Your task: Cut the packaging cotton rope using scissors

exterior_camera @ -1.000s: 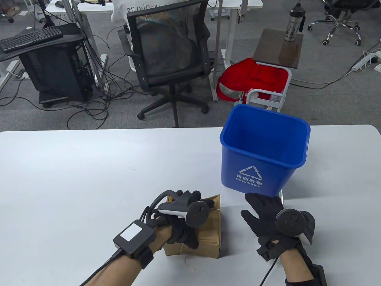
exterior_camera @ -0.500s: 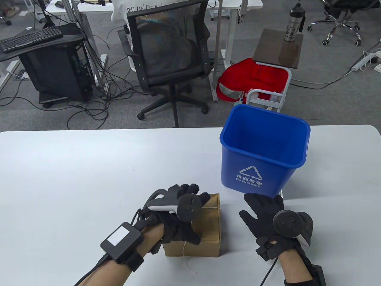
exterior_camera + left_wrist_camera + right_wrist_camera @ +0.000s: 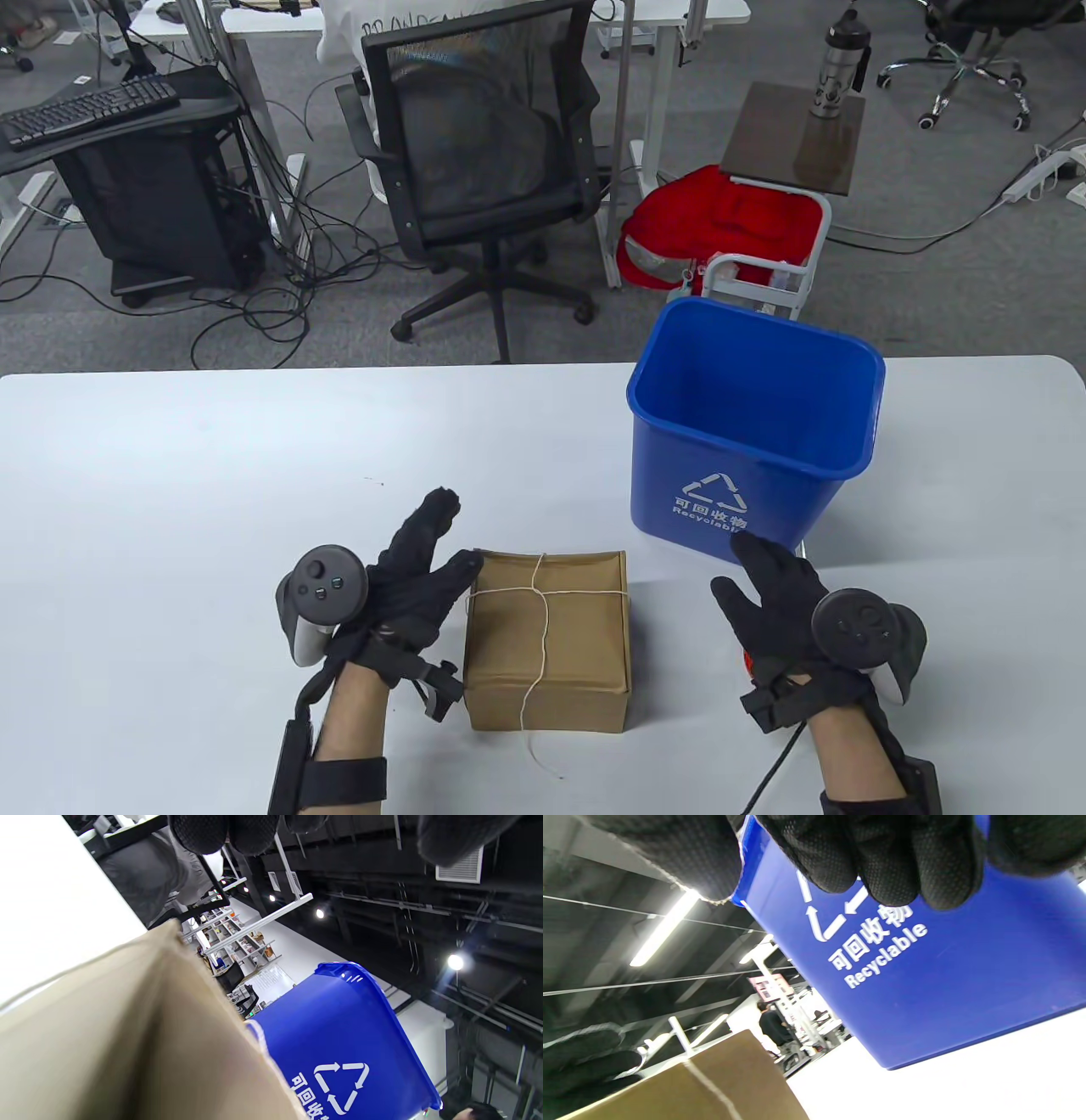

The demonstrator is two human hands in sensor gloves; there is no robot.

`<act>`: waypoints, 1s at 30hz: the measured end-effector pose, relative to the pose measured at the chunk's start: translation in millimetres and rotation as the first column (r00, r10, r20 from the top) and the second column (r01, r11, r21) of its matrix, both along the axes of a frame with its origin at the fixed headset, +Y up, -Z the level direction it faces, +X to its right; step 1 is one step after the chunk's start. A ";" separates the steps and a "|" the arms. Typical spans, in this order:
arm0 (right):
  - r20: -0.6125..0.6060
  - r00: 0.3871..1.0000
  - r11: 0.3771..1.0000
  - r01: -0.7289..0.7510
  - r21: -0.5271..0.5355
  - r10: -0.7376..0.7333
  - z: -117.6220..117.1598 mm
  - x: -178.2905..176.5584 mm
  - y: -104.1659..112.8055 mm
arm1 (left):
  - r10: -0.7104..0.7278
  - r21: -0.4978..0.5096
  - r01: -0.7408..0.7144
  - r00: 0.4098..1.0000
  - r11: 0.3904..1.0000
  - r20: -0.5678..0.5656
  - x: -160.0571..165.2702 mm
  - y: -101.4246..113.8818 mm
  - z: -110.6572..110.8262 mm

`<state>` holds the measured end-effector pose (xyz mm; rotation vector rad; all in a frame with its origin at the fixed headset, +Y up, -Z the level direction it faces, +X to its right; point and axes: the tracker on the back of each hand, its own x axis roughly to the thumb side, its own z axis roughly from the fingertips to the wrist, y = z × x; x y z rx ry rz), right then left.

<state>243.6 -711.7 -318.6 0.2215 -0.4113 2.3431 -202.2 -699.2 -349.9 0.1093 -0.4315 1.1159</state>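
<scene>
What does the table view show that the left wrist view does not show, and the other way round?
Only the table view shows the cotton rope crossed over the box top, both hands, left hand and right hand, and the office chair. Only the left wrist view shows ceiling lights and distant shelves. Both show the cardboard box and the blue recycling bin.

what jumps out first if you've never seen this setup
The big blue recycling bin standing on the right of the white table grabs the eye first. Next is the brown cardboard box near the front edge, tied crosswise with thin cotton rope, its loose end trailing onto the table. A black-gloved left hand lies against the box's left side and the right hand hovers by the bin, both open.
</scene>
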 end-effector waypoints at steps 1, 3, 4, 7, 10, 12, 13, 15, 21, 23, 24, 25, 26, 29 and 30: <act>0.040 0.999 1.000 -0.004 -0.023 0.005 -3.5 0.3 0.0 | 0.041 -0.013 -0.040 0.999 0.999 0.007 -0.2 -8.8 -0.7; 0.111 0.993 0.994 -0.037 -0.104 0.049 -9.2 -1.1 0.1 | 0.104 -0.065 -0.102 0.995 0.993 0.015 -2.7 -18.4 -4.1; 0.143 0.985 0.987 -0.073 -0.141 0.093 -11.3 -2.9 0.7 | 0.127 -0.068 -0.126 0.992 0.990 0.013 -4.5 -19.7 -4.0; 0.221 0.933 0.930 -0.215 -0.297 0.286 -15.7 -9.2 3.6 | 0.164 -0.061 -0.164 0.986 0.985 -0.015 -10.3 -22.2 -3.6; 0.255 0.835 0.804 -0.316 -0.503 0.487 -17.8 -14.8 5.5 | 0.222 -0.069 -0.224 0.975 0.972 -0.028 -12.9 -26.7 -1.5; 0.251 0.781 0.708 -0.315 -0.632 0.572 -17.9 -18.3 1.7 | 0.248 -0.089 -0.249 0.968 0.964 -0.026 -13.7 -30.5 -0.9; 0.259 0.765 0.675 -0.289 -0.679 0.589 -17.7 -19.5 -1.8 | 0.258 -0.099 -0.259 0.966 0.961 -0.023 -14.3 -32.7 -0.8; 0.239 0.748 0.608 -0.265 -0.748 0.619 -18.1 -20.9 -10.6 | 0.285 -0.112 -0.285 0.958 0.952 -0.022 -14.4 -35.5 -1.0; 0.193 0.726 0.489 -0.220 -0.844 0.660 -13.3 -24.6 -31.5 | 0.325 -0.140 -0.322 0.946 0.936 -0.003 -10.8 -37.6 -0.6; 0.215 0.734 0.498 -0.190 -0.846 0.645 -11.9 -26.4 -38.5 | 0.342 -0.151 -0.337 0.940 0.929 0.006 -8.6 -37.5 -0.8; 0.225 0.721 0.502 -0.195 -0.843 0.656 -11.7 -28.3 -40.0 | 0.351 -0.156 -0.345 0.936 0.925 0.007 -8.0 -37.6 -1.0; 0.221 0.709 0.496 -0.206 -0.844 0.670 -12.6 -30.5 -41.7 | 0.358 -0.161 -0.353 0.934 0.922 0.008 -7.4 -37.5 -1.0; 0.214 0.711 0.493 -0.210 -0.844 0.670 -13.2 -31.8 -40.9 | 0.360 -0.163 -0.354 0.933 0.921 0.009 -7.1 -37.1 -0.8; 0.258 0.703 0.509 -0.171 -0.843 0.663 -16.7 -36.0 -41.1 | 0.365 -0.166 -0.359 0.931 0.918 0.009 -6.6 -37.3 -0.2; 0.259 0.703 0.502 -0.159 -0.850 0.662 -17.1 -36.0 -41.1 | 0.366 -0.168 -0.360 0.930 0.918 0.009 -6.5 -37.4 -0.2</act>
